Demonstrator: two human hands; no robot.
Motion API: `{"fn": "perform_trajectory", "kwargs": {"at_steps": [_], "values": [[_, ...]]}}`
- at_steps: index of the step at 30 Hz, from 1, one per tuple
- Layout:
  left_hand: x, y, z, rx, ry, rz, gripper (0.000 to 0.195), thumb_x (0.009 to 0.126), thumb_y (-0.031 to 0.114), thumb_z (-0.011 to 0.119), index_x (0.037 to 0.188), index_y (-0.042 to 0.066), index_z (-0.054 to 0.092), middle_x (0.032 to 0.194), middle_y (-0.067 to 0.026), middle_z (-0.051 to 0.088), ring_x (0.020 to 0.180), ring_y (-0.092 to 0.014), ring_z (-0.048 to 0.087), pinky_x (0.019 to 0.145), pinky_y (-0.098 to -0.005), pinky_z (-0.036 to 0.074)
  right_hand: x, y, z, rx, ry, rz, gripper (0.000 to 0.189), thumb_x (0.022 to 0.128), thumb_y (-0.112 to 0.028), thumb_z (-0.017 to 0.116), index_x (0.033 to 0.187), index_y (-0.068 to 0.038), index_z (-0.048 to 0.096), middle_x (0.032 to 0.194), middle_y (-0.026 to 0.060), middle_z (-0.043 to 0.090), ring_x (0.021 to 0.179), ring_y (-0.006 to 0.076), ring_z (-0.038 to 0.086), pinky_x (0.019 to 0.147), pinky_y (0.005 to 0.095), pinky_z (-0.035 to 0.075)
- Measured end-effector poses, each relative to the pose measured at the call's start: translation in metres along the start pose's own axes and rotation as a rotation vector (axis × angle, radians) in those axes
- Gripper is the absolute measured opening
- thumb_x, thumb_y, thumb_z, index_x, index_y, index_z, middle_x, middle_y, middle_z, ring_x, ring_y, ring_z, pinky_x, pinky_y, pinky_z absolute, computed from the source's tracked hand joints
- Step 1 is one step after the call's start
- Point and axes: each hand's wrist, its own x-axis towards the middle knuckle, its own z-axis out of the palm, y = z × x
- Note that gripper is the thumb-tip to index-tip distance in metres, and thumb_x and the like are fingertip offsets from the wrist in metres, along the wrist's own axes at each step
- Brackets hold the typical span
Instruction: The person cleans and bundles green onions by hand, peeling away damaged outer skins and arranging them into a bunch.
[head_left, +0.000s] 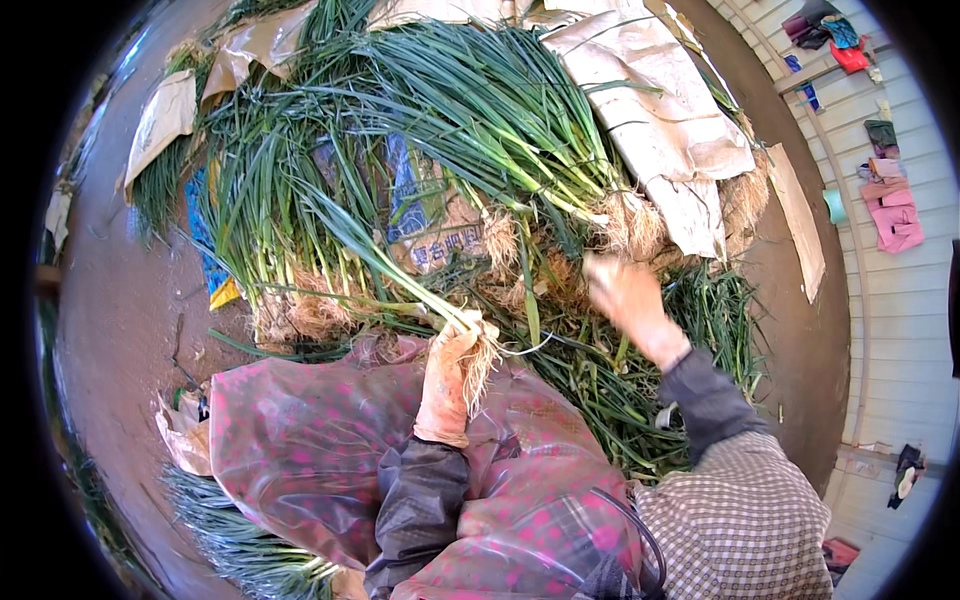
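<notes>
My left hand (444, 379) grips a few spring onions (390, 266) near their pale root end, above my lap. Their fibrous roots (478, 367) hang over the fingers, and the green leaves slant away to the upper left. My right hand (626, 304), blurred by motion, is just below the roots (630, 225) of a large heap of spring onions (480, 97). Whether it holds anything cannot be made out. A thin white strand (529, 349) curves out beside my left hand.
Another heap of spring onions (277, 202) lies at left, roots towards me. A printed sack (439, 240) shows between the heaps. Loose leaves (607, 397) cover the ground at right. Beige sheeting (652, 105) covers part of the far heap. A spotted plastic apron (315, 442) drapes my lap.
</notes>
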Motion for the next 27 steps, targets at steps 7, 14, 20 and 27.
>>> {"fn": "perform_trajectory", "kwargs": {"at_steps": [7, 14, 20, 27], "values": [[0.009, -0.005, -0.017, -0.104, 0.092, 0.033, 0.017, 0.09, 0.018, 0.059, 0.085, 0.001, 0.058, 0.086, -0.0124, 0.065, 0.071, -0.017, 0.061, 0.065, -0.0249, 0.051, 0.124, 0.014, -0.056, -0.016, -0.315, 0.129, 0.039, 0.081, -0.047, 0.067, 0.091, -0.01, 0.069, 0.079, 0.0089, 0.069, 0.077, 0.0278, 0.066, 0.067, 0.0388, 0.05], [0.018, -0.017, -0.01, -0.301, -0.096, -0.032, 0.044, 0.097, 0.023, 0.052, 0.134, 0.001, 0.045, 0.109, -0.0091, 0.062, 0.089, -0.021, 0.062, 0.078, -0.0322, 0.054, 0.059, -0.094, -0.058, 1.086, -0.387, -0.328, 0.029, 0.094, -0.033, 0.059, 0.11, -0.01, 0.067, 0.097, 0.006, 0.069, 0.087, 0.0128, 0.064, 0.077, 0.0304, 0.051], [-0.016, 0.002, 0.011, -0.133, -0.134, 0.028, 0.038, 0.099, 0.025, 0.05, 0.127, 0.0, 0.051, 0.078, -0.0018, 0.053, 0.059, -0.01, 0.05, 0.051, -0.0227, 0.041, 0.085, -0.101, -0.02, 1.338, -0.401, 0.045, 0.051, 0.091, -0.041, 0.061, 0.129, -0.008, 0.054, 0.114, 0.0054, 0.062, 0.099, 0.0115, 0.056, 0.083, 0.029, 0.045], [-0.021, -0.007, 0.004, 0.004, 0.076, -0.034, 0.022, 0.098, 0.03, 0.052, 0.092, 0.01, 0.057, 0.063, 0.0027, 0.049, 0.047, -0.009, 0.043, 0.041, -0.0261, 0.032, 0.087, -0.156, -0.006, 0.312, 0.066, -0.509, 0.035, 0.092, -0.044, 0.055, 0.079, -0.012, 0.066, 0.06, 0.0111, 0.058, 0.054, 0.0305, 0.06, 0.046, 0.0402, 0.043]]}}
